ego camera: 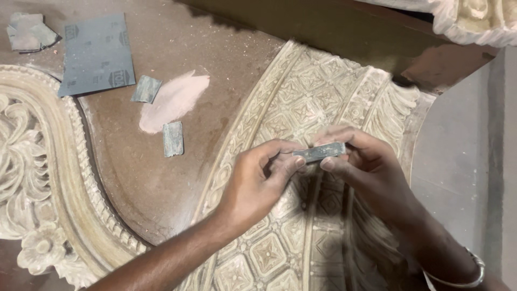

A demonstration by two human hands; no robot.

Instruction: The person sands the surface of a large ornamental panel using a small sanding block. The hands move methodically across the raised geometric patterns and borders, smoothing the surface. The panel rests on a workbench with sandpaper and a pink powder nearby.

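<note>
Both hands meet over the carved wooden panel [301,108], near the middle of the scene. The left hand [258,180] pinches the left end of a small folded strip of sandpaper [319,152] between thumb and fingers; the right hand [366,167] pinches its right end. Far left on the brown table [161,172] lie a large grey sandpaper sheet [96,54], two small scraps [173,138] and a pale dust patch [175,99].

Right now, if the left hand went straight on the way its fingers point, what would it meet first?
Probably the right hand: the left hand points right along the folded grey strip that both pinch, above the carved panel.
</note>
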